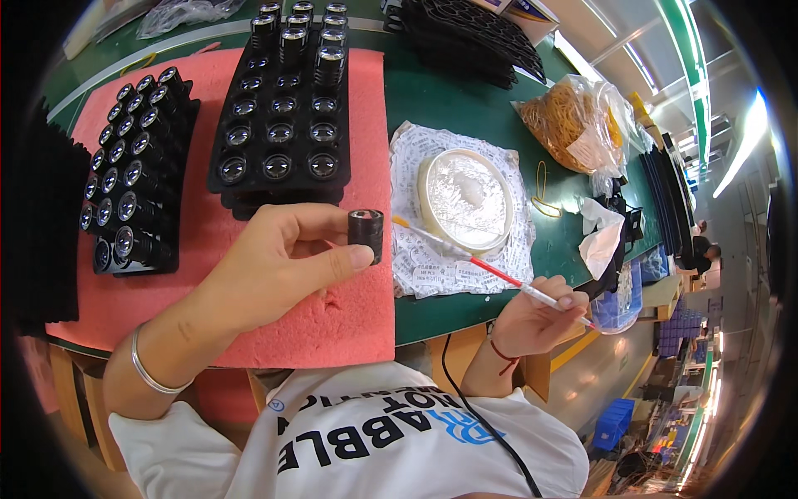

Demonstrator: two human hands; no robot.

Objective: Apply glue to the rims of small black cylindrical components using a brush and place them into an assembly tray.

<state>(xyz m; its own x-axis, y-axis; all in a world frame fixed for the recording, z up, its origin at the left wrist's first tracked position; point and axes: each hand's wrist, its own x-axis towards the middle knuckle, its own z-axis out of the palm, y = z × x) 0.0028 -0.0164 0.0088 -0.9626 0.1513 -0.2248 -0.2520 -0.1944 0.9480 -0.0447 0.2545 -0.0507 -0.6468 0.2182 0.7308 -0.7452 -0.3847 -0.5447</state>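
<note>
My left hand (270, 262) pinches a short black cylinder (366, 239) between thumb and fingers, held upright over the right edge of the pink foam mat (357, 333). In my right hand (536, 320) is a thin brush-like stick (496, 273) with a red and white handle. Its yellowish tip points left, close to the cylinder but apart from it. Beneath the stick's far part lies a round, shallow dish (426, 204) with a shiny silvery surface inside. The dish rests on a printed white paper sheet (407, 158).
Two black trays (303, 170) (170, 249) of lens-topped black cylinders stand on the mat. Dark stacked trays (465, 41) lie at the back. A clear bag of yellow rubber bands (565, 125), a loose band (542, 195) and crumpled tissue (600, 237) are at the right.
</note>
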